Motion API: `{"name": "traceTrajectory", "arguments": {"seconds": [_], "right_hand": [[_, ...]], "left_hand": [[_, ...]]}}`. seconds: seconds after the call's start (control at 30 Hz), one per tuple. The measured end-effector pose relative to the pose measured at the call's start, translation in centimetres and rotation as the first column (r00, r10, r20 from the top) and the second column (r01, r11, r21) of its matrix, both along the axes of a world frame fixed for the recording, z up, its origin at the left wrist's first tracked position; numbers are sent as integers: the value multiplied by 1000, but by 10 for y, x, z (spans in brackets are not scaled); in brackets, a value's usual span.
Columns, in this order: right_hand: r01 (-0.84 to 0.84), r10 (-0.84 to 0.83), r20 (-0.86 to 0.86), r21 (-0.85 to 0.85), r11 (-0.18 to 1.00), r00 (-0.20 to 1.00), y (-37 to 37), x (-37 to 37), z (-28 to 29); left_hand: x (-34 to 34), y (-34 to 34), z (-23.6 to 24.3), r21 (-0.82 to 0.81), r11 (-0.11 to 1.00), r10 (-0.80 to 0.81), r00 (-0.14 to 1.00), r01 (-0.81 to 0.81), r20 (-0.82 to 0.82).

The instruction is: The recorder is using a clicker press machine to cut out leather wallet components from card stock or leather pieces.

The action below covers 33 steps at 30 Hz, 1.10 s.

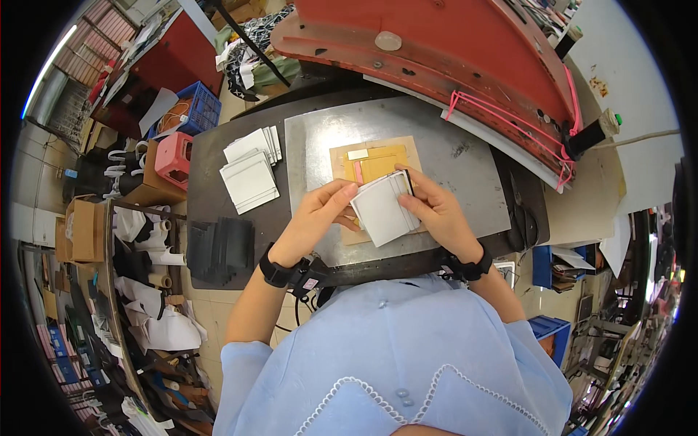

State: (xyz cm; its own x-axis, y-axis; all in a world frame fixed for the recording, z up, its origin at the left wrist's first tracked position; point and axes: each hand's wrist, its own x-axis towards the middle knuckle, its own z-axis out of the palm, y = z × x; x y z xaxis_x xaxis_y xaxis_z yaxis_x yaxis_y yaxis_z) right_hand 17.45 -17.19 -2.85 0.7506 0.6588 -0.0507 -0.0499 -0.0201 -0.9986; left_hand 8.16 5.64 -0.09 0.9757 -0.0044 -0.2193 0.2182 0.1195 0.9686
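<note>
Between my two hands is a small stack of white rectangular pieces (384, 212), tilted, with a dark edge showing at its upper right corner. My left hand (326, 211) pinches the stack's left edge with thumb and fingers. On the other side my right hand (438, 212) grips it, thumb on top and fingers behind. Beneath the stack lies a yellow template (385, 161) with a small white patch and a pink strip, on a tan board (412, 148). The stack hides part of both.
More white pieces (251, 182) lie in overlapping piles to the left, with black sheets (220, 251) nearer me. A metal plate (472, 174) covers the table's middle. A large red machine (429, 54) overhangs the far side; scissors (522, 225) rest at the right edge.
</note>
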Motion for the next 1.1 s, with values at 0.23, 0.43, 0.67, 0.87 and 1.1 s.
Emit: {"name": "traceTrajectory", "arguments": {"seconds": [0.23, 0.43, 0.67, 0.87, 1.1], "right_hand": [[-9, 52, 443, -99, 995, 895, -9, -6, -12], [7, -36, 681, 46, 999, 731, -6, -10, -4], [-195, 212, 80, -178, 964, 974, -75, -23, 34], [141, -145, 42, -601, 787, 989, -212, -42, 33], [526, -245, 466, -765, 372, 850, -331, -47, -33]], "left_hand": [[5, -7, -5, -119, 993, -17, 983, -4, -180], [1, -4, -11, 479, 877, -39, 987, -41, 154], [-25, 24, 29, 125, 834, 459, 801, -537, 385], [-80, 56, 16, 596, 547, 243, 793, -588, 559], [-169, 101, -25, 898, 276, 177, 937, -341, 301]]}}
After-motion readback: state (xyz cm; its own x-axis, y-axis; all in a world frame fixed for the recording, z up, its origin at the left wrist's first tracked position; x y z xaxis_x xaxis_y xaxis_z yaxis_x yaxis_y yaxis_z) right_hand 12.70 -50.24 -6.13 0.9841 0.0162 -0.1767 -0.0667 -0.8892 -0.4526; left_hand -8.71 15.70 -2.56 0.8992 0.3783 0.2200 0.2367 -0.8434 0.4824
